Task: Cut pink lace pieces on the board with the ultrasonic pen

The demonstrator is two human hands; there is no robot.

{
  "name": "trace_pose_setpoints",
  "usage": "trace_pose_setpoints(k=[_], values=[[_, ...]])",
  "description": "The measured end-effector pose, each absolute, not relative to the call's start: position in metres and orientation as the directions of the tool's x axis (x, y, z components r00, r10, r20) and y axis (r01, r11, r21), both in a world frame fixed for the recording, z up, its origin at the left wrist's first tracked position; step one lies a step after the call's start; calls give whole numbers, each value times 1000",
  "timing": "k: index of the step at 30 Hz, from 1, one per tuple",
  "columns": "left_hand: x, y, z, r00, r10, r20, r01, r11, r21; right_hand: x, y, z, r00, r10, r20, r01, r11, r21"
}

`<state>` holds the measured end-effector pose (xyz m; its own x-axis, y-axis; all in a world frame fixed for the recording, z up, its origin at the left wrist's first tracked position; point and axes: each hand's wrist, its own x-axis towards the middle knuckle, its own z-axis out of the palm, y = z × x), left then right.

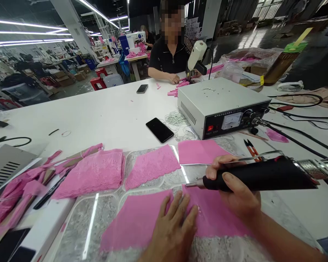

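Observation:
My right hand [239,189] is wrapped round a black handheld ultrasonic welding tool [262,174], whose metal tip points left, close above the pink fabric. My left hand [176,223] lies flat with fingers spread, across the inner edges of two pink fabric pieces, the left piece [136,220] and the right piece [218,213]. Behind them are a pink lace piece [154,165] and another pink piece [199,151]. A stack of pink lace [93,173] sits to the left. A clear sheet with a marbled look [90,225] lies beneath the pieces.
A grey generator box [224,105] with a dial and cables stands behind my right hand. A black phone [160,130], tangled white thread [176,118] and orange-handled snips [253,149] lie nearby. Across the white table [104,112], a person [169,54] sits handling pink strips.

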<state>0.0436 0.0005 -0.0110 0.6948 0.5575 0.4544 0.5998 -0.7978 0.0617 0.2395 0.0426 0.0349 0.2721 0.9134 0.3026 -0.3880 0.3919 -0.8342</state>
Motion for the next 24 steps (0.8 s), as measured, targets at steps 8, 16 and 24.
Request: trace_pose_setpoints(k=[8, 16, 24], values=[[39, 7, -18, 726, 508, 463, 572, -820, 2, 271, 41, 52, 498, 817, 291, -350, 496, -794], [45, 5, -32, 650, 524, 551, 589, -805, 71, 259, 38, 47, 453, 836, 309, -376, 493, -785], [41, 3, -12, 719, 537, 441, 588, -808, 26, 239, 39, 33, 252, 899, 357, -312, 425, -850]])
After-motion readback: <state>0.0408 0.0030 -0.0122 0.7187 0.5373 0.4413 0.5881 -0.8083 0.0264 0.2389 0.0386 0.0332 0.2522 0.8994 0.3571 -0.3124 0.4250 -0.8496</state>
